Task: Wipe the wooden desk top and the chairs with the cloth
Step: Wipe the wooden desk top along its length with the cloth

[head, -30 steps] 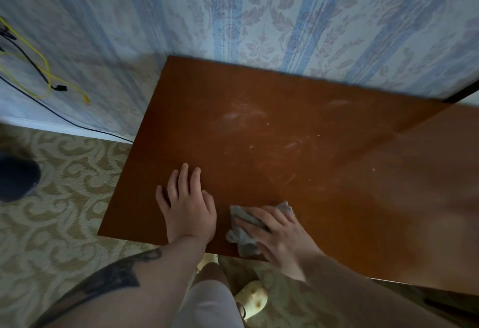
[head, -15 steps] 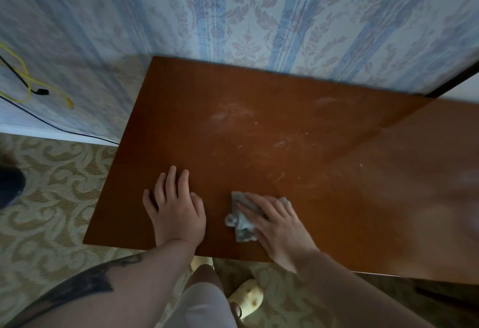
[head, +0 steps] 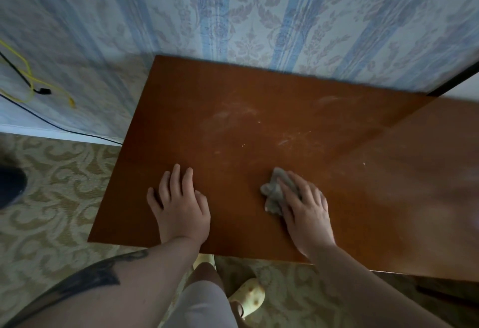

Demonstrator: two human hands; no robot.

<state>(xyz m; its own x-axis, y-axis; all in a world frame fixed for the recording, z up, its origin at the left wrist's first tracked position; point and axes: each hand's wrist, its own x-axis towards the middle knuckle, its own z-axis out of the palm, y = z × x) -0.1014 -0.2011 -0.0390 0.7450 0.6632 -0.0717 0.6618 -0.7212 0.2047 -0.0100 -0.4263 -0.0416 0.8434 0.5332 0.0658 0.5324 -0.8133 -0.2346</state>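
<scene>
The left hand lies flat, fingers straight, on the reddish-brown wooden tabletop. Nearby, the right hand presses a crumpled grey cloth against the tabletop with straight fingers.

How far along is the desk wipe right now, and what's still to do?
Done: the near strip of the desk top looks free of smears. In hand: the right hand presses the grey cloth flat on the wood, and the left hand rests flat beside it. Left: pale dusty streaks and specks further back toward the wall. No chair can be seen from the head view.
</scene>
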